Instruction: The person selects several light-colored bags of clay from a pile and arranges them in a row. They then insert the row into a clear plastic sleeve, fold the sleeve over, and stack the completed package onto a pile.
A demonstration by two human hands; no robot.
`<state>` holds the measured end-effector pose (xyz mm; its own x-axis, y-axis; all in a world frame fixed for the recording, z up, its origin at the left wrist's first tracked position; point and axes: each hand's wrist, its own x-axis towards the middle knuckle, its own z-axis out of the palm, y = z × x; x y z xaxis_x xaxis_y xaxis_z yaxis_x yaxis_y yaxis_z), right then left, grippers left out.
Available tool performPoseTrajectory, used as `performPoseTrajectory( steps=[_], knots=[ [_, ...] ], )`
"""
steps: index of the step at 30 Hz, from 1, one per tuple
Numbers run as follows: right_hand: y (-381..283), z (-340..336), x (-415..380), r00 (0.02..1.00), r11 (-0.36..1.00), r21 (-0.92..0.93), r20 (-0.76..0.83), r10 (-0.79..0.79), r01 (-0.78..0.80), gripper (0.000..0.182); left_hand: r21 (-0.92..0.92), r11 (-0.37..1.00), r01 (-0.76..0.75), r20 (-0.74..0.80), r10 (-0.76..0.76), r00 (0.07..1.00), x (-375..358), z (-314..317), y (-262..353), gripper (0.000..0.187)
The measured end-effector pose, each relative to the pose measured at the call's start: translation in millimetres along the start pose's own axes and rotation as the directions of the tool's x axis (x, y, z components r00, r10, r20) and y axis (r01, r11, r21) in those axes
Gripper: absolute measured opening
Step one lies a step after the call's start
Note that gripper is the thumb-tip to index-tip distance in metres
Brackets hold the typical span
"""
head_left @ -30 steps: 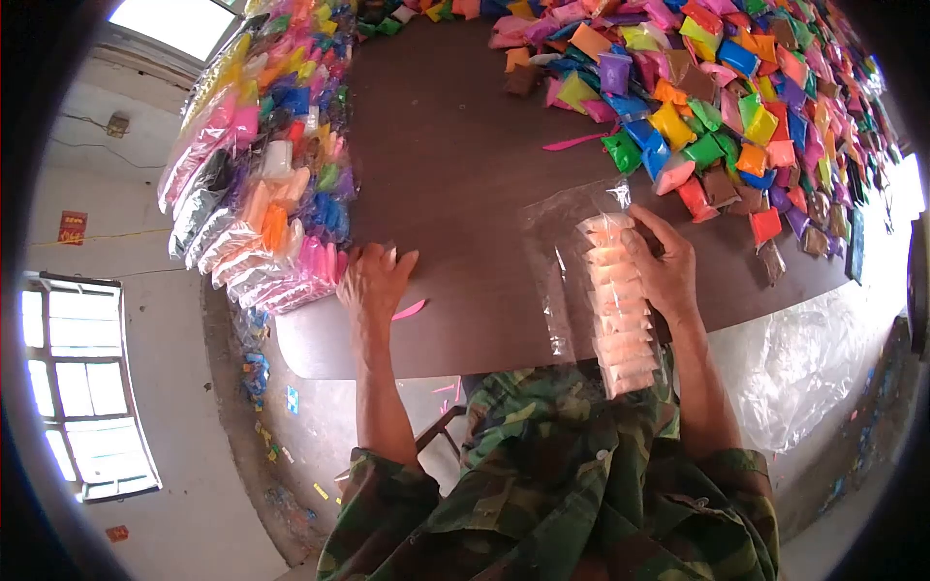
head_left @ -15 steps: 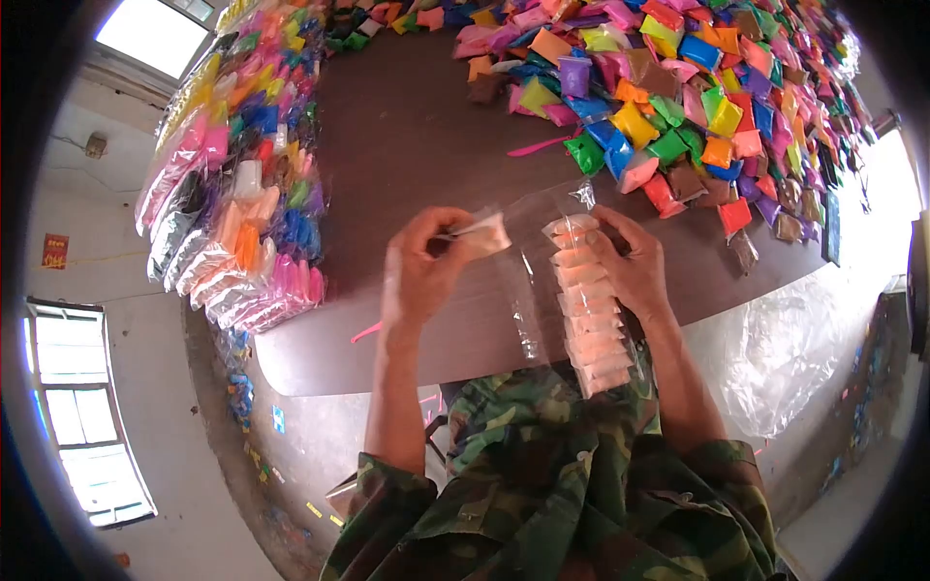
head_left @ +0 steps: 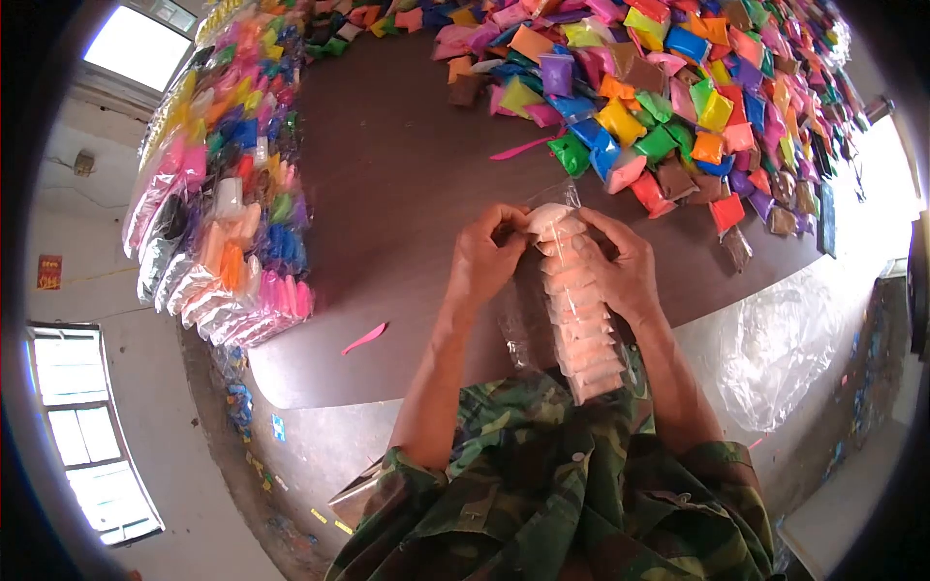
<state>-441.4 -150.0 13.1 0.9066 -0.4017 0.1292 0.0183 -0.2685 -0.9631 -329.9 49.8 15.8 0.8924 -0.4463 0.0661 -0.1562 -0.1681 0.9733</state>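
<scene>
A column of overlapping peach packets lies in front of me, its lower end over the table's near edge and my jacket. My right hand grips its upper right side, thumb and fingers closed near the top. At the top end, my left hand pinches the edge of another peach packet, which rests against the column. A clear plastic bag spreads beside and behind the packets, partly hidden by them and by my left forearm.
Coloured packets are heaped across the table's far right. Filled clear bags are stacked along the left side. One pink plastic strip lies near the front edge, another beside the heap. Clear plastic sheeting sits at the lower right.
My left hand has moved right with the peach packet and brought it to the top of the column. My right hand stays on the column. The view has shifted slightly.
</scene>
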Motion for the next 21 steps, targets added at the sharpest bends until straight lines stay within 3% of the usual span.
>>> performPoseTrajectory(
  steps=[4, 10, 13, 19, 21],
  knots=[
    [6, 2, -1, 1.000, 0.999, 0.035, -0.013, -0.026, 0.027, 0.043, 0.391, 0.902, -0.180, -0.014, 0.201, 0.979, -4, 2, 15, 0.023],
    [7, 1, 2, 1.000, 1.000, -0.002, -0.007, -0.023, 0.023, 0.045, 0.489, 0.812, -0.318, 0.060, 0.332, 0.941, 3, 3, 18, 0.024],
    [-1, -2, 1, 1.000, 0.999, -0.037, -0.001, 0.001, -0.001, 0.046, 0.258, 0.947, -0.193, 0.005, 0.199, 0.980, 7, 4, 12, 0.020],
    [6, 2, 2, 0.996, 0.996, 0.017, -0.030, -0.083, 0.083, 0.049, 0.112, 0.978, 0.178, 0.063, -0.186, 0.981, 16, 11, 13, 0.020],
    [2, 0, 1, 0.997, 0.998, 0.007, -0.022, -0.070, 0.070, 0.050, 0.179, 0.983, -0.032, -0.011, 0.035, 0.999, 16, 21, 8, 0.024]
  ],
)
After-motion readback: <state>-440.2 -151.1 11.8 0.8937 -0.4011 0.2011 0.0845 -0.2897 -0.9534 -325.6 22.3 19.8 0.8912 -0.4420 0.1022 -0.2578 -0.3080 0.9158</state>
